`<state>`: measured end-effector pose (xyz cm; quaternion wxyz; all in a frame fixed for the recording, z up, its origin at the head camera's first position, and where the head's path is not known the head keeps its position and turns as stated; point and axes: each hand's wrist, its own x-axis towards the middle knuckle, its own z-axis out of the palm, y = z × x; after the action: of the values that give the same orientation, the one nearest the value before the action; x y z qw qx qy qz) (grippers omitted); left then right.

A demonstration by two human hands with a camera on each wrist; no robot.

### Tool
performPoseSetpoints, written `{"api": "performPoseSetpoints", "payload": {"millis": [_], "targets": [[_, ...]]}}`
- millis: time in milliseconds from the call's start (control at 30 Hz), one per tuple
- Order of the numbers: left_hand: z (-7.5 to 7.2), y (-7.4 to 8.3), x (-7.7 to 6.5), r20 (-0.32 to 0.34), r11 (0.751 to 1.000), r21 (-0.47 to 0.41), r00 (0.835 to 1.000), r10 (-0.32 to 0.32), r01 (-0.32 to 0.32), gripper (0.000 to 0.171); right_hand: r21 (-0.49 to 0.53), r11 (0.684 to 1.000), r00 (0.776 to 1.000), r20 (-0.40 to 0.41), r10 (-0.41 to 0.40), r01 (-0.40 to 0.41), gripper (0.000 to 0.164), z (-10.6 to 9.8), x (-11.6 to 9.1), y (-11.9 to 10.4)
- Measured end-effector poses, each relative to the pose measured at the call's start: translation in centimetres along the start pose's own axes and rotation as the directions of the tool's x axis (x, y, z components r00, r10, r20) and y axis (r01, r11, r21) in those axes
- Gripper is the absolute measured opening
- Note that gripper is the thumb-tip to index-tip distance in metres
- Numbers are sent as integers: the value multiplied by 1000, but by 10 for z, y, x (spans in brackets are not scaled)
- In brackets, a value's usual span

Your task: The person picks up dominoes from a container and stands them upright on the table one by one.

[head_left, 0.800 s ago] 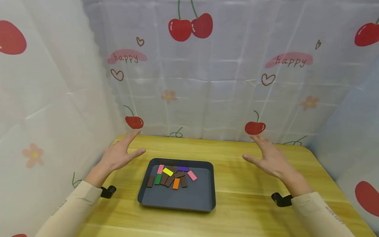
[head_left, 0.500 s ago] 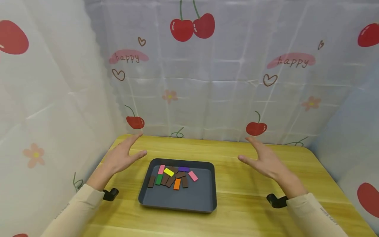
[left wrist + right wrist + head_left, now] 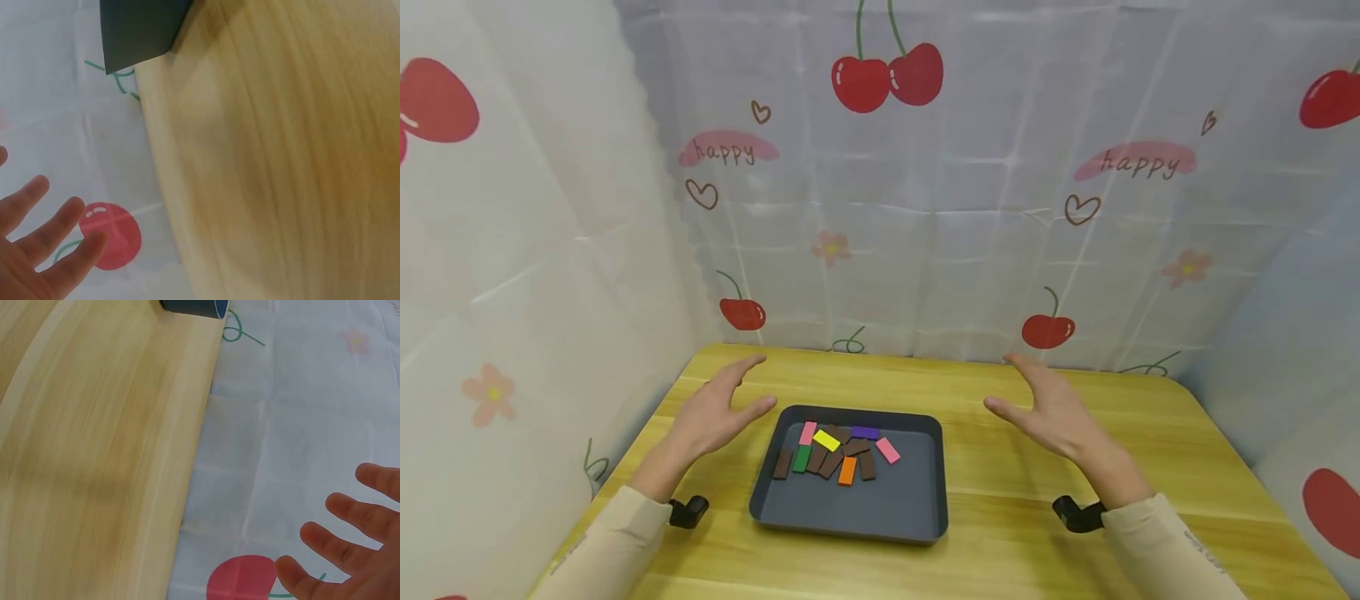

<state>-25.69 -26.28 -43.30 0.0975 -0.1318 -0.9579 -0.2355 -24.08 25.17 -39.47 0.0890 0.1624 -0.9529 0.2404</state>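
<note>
A dark grey tray (image 3: pixel 895 508) lies on the wooden table, and its rim shows at the top of both wrist views. Small flat rectangular blocks are spread inside it: several brown ones, a yellow block (image 3: pixel 827 441), a green block (image 3: pixel 802 458), an orange block (image 3: pixel 847 471), a purple block (image 3: pixel 866 432), and two pink ones, including this pink block (image 3: pixel 888 451). My left hand (image 3: pixel 711 417) hovers left of the tray, thumb and fingers spread, holding nothing. Off to the tray's right, my right hand (image 3: pixel 1052 412) is likewise raised with fingers apart and nothing in it.
The wooden table (image 3: pixel 1000 550) has a curtain (image 3: pixel 925 250) printed with cherries behind it, and more cloth on both sides. Black wrist-worn cameras, such as this left camera (image 3: pixel 689 512), sit under each cuff.
My right hand has moved left, toward the tray. The left hand has shifted slightly right and down in view. The blocks lie as before.
</note>
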Motion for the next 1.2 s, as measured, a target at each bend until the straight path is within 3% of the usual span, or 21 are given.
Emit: {"api": "performPoseSetpoints", "payload": {"millis": [367,1000,1200], "targets": [[12,0,-5,-31,996,-85,999,23,-25,73,45,999,1000,-21,-18,19,83,14,2,-9],[36,0,-11,14,975,-220,1000,11,-7,64,158,987,999,-32,-28,33,78,37,7,-37],[43,1,-13,59,953,-297,997,-44,59,57,182,983,1000,-21,-15,19,79,44,12,-50]]}}
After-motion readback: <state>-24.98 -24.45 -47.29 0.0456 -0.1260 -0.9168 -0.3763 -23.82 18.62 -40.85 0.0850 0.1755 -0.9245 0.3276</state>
